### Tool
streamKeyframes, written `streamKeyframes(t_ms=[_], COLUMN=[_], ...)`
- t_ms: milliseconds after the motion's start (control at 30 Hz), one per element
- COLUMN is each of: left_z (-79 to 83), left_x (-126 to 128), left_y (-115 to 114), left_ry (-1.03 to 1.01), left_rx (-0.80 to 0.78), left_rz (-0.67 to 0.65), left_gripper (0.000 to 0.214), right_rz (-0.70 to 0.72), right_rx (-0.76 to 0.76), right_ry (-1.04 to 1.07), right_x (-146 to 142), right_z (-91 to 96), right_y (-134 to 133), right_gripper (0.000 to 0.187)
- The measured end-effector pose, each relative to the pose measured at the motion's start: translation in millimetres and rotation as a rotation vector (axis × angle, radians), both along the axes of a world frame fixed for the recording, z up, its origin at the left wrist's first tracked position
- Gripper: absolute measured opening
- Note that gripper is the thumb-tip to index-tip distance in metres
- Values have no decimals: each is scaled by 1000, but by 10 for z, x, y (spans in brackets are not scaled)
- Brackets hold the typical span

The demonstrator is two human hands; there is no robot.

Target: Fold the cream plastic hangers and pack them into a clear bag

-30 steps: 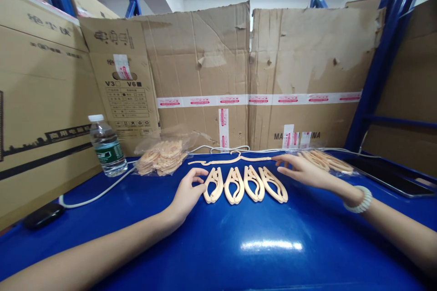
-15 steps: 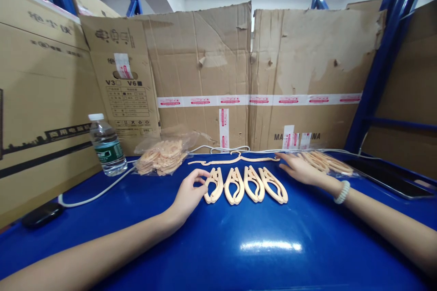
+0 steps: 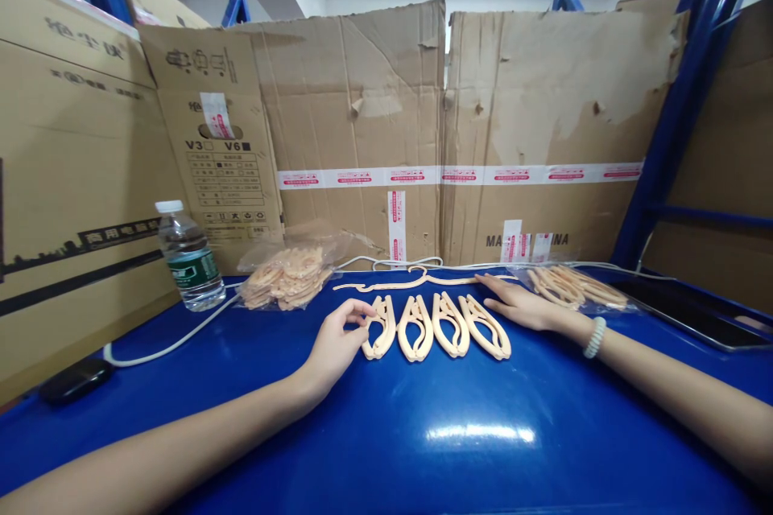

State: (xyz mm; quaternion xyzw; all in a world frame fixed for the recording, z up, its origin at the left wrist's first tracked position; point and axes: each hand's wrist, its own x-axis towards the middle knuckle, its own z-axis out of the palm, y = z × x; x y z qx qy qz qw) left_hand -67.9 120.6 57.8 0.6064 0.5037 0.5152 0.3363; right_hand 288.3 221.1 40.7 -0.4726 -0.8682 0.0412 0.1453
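Note:
Several beige folding hangers lie folded in a row on the blue tabletop. My left hand (image 3: pixel 338 342) is at the leftmost folded hanger (image 3: pixel 386 330), its thumb and curled fingers pinching the upper left side. Beside that one lie another folded hanger (image 3: pixel 415 356), a third (image 3: pixel 452 348) and the rightmost (image 3: pixel 495 342). Behind the row lies an unfolded hanger (image 3: pixel 392 286), its hook pointing away. My right hand (image 3: pixel 519 306) is open, fingers stretched flat, with the fingertips at the right arm of the unfolded hanger.
A bag of beige hangers (image 3: pixel 290 278) lies at left beside a water bottle (image 3: pixel 193 265). Another clear bag of hangers (image 3: pixel 573 287) and a dark tablet-like device (image 3: pixel 694 314) are at right. A black mouse-like object (image 3: pixel 76 381) sits front left. Cardboard (image 3: pixel 362 129) walls the back.
My right hand has moved left and slightly toward me along the unfolded hanger's right arm, whose end now shows behind the fingers. My left hand has stayed at the leftmost folded hanger.

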Motion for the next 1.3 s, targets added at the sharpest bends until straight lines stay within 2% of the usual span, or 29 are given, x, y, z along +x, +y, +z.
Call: streamKeyframes(t_ms=[300,567,800,1033,1300], left_z=[11,41,19,16,10], left_x=[-3,-4,-10,-8,-20], left_y=[-32,-65,-50,-41,-31], left_ry=[-15,-26,-26,-24,-33], left_rx=[-29,-57,-74,-84,-75], left_rz=[-72,-81,-82,-90,-91], left_gripper=[12,13,20,19,19], right_rz=[24,20,-6,-22,-28], right_rx=[23,75,142,164,224], right_ry=[-7,-13,-13,-32,-22], right_x=[3,-9,-13,-2,-46], right_z=[-29,-11,-6,-61,9], right_y=[3,-26,-37,1,-61], right_gripper=[66,60,45,47,40])
